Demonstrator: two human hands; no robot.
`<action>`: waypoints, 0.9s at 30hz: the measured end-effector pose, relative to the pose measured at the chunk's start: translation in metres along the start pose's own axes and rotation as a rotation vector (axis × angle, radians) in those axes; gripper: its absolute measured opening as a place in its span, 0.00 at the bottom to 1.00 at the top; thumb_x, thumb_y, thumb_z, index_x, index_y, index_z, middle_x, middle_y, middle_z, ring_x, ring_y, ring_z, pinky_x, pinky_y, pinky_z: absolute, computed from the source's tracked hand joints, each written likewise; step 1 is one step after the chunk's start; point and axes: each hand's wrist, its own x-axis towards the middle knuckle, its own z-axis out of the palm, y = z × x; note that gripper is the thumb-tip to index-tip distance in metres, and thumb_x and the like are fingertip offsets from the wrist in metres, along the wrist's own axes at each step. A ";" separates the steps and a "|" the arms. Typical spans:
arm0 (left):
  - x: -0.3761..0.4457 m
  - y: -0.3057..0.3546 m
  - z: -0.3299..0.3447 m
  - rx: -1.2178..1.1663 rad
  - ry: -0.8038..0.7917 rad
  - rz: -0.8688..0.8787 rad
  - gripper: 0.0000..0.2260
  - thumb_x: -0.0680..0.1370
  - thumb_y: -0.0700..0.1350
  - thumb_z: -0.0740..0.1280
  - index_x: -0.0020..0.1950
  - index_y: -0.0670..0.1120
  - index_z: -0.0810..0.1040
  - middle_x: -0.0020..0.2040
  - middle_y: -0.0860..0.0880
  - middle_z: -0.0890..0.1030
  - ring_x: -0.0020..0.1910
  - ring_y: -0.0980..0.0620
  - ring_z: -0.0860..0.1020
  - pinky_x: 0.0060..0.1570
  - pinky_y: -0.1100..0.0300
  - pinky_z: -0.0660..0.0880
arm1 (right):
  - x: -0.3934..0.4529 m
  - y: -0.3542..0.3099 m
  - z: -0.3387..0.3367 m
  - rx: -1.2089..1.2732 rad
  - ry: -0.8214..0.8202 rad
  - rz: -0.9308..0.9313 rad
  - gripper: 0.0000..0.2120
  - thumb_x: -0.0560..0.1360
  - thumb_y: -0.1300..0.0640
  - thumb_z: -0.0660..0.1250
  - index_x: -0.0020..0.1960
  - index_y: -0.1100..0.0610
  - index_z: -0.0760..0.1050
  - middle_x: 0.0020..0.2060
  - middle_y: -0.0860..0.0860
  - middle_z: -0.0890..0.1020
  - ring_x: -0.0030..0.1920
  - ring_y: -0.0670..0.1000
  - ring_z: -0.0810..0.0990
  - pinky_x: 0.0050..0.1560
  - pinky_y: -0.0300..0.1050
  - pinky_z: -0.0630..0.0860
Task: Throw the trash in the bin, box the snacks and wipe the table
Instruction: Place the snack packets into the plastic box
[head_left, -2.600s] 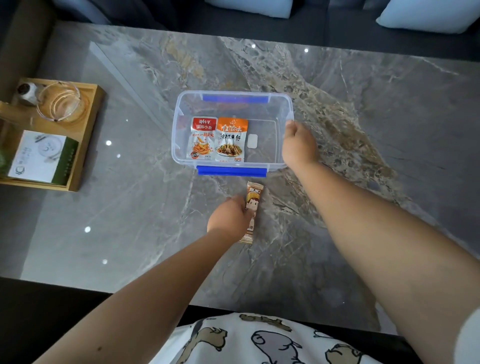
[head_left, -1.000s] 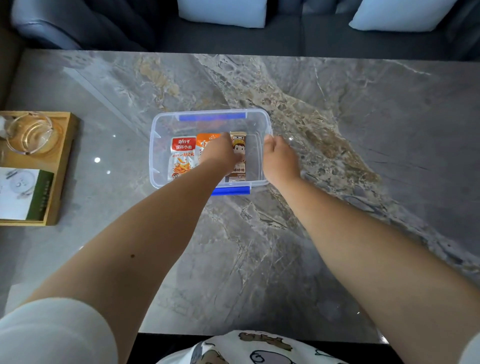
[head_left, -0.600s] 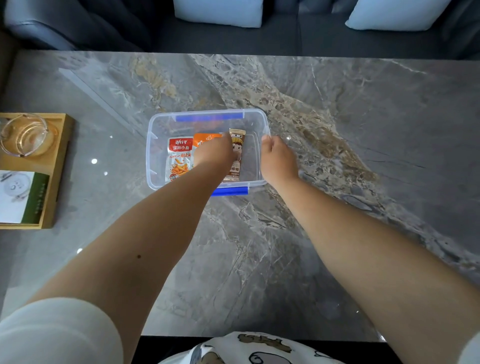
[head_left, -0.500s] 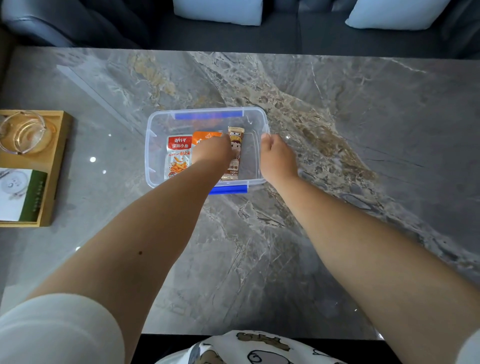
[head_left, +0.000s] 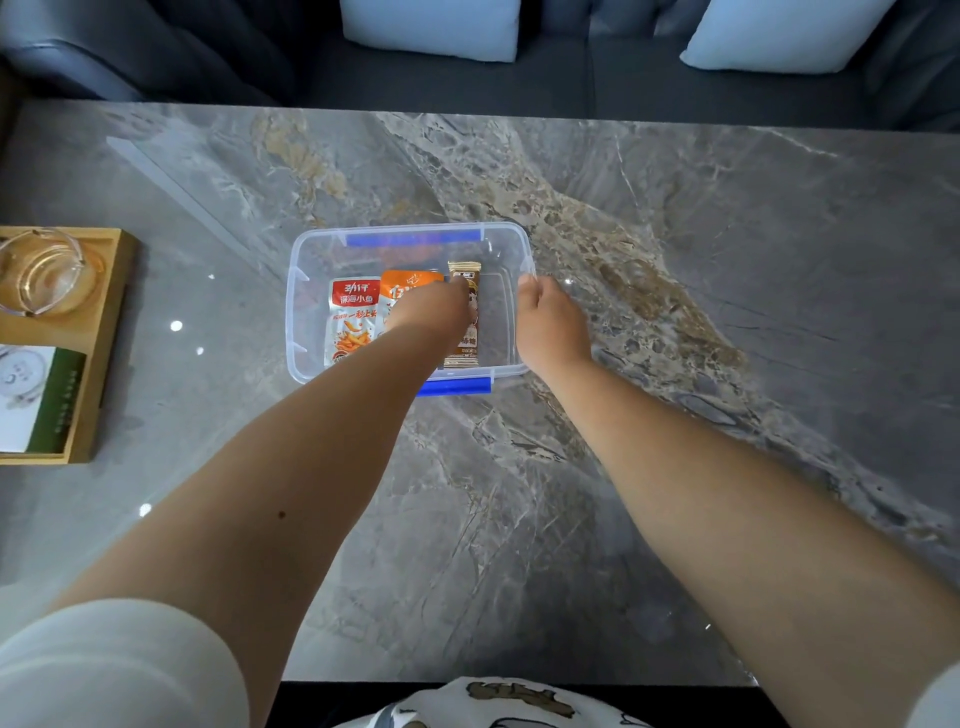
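1. Left hand (head_left: 428, 306) reaches inside the box (head_left: 301, 312), fingers curled down onto the brown bar (head_left: 469, 343); whether it pinches or just presses, cannot tell.
2. Right hand (head_left: 548, 322) is loosely curled, thumb on the box's 3 o'clock rim.
3. Red pack (head_left: 350, 322) and orange pack (head_left: 405, 283) lie flat at 9 o'clock of the bar.
4. Table (head_left: 727, 312) is open from 3 to 6 o'clock of the box; the tray (head_left: 111, 332) sits at 9 o'clock, well apart.
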 end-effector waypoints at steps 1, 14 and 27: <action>0.000 0.000 -0.001 -0.001 -0.003 -0.002 0.13 0.79 0.42 0.57 0.63 0.43 0.69 0.33 0.48 0.68 0.36 0.42 0.74 0.33 0.50 0.71 | 0.000 0.000 0.000 -0.001 -0.002 0.002 0.22 0.82 0.45 0.47 0.53 0.59 0.72 0.32 0.46 0.70 0.32 0.43 0.68 0.28 0.41 0.59; -0.031 -0.006 -0.036 0.054 0.054 0.054 0.09 0.81 0.46 0.56 0.56 0.45 0.73 0.46 0.44 0.79 0.45 0.41 0.76 0.38 0.52 0.72 | 0.004 -0.006 -0.005 -0.049 -0.093 0.050 0.24 0.81 0.44 0.45 0.57 0.59 0.73 0.40 0.51 0.75 0.40 0.53 0.73 0.38 0.46 0.66; -0.120 -0.061 -0.048 -0.079 0.217 -0.005 0.14 0.80 0.52 0.57 0.59 0.46 0.76 0.57 0.44 0.78 0.54 0.41 0.76 0.51 0.50 0.72 | 0.002 -0.026 -0.026 0.227 -0.367 0.309 0.23 0.80 0.44 0.51 0.57 0.61 0.74 0.53 0.60 0.80 0.48 0.57 0.80 0.53 0.55 0.78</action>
